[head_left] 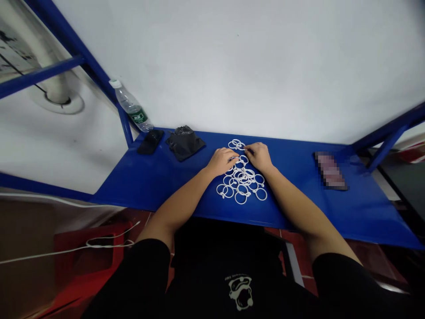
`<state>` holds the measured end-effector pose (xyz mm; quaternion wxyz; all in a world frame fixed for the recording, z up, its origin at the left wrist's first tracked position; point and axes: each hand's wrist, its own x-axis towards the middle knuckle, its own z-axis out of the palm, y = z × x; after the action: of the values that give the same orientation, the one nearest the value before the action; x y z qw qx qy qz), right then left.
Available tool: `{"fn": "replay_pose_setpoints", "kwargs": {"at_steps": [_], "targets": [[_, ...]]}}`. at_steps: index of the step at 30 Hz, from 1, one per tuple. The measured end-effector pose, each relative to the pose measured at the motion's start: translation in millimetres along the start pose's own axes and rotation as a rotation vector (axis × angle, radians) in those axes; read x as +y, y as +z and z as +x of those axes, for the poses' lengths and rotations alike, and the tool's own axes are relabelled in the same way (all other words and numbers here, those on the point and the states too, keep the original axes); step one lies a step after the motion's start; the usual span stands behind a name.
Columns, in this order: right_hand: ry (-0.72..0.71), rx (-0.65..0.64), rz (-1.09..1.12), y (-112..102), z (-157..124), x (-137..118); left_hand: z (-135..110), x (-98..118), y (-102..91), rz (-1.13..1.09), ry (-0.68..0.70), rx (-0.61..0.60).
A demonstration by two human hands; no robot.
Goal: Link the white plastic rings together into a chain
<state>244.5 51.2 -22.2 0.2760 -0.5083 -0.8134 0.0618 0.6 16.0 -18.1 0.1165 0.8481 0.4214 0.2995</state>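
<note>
Black shirt (202, 270) closest to me, then the blue worktop (299, 164) with a loose pile of white rings (243, 177) mid-way along, plus a smaller ring cluster (237, 145) on the far side. Left hand (222, 161) is over the pile's far left, right hand (259, 155) has fingertips at the cluster; they're apart, can't tell if either's pinching. Rings overlap, so I reckon tugging one could snag its neighbours.

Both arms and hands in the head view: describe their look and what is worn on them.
The left hand and right hand are bare, with no glove or wristband visible. Short black sleeves, without visible markings, leave the forearms uncovered. The matching black shirt has a pale cartoon-like print.
</note>
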Motion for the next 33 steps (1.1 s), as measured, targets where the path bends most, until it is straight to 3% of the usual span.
{"fn": "replay_pose_setpoints", "kwargs": {"at_steps": [5,10,15,27,33], "targets": [[0.012,0.229,0.285,-2,-12,-20,2,-4,-0.3,0.001,-0.049,0.057],[0.028,0.197,0.516,0,-20,-42,0,-1,-1.0,0.008,-0.032,0.121],[0.016,0.159,0.504,-3,-19,-42,-1,0,-1.8,0.013,-0.039,0.166],[-0.120,-0.003,0.603,-9,-16,-25,2,-3,-8.4,-0.016,0.047,0.016],[-0.283,0.030,0.311,-5,-4,0,3,-4,-7.3,-0.052,0.066,-0.013]]}}
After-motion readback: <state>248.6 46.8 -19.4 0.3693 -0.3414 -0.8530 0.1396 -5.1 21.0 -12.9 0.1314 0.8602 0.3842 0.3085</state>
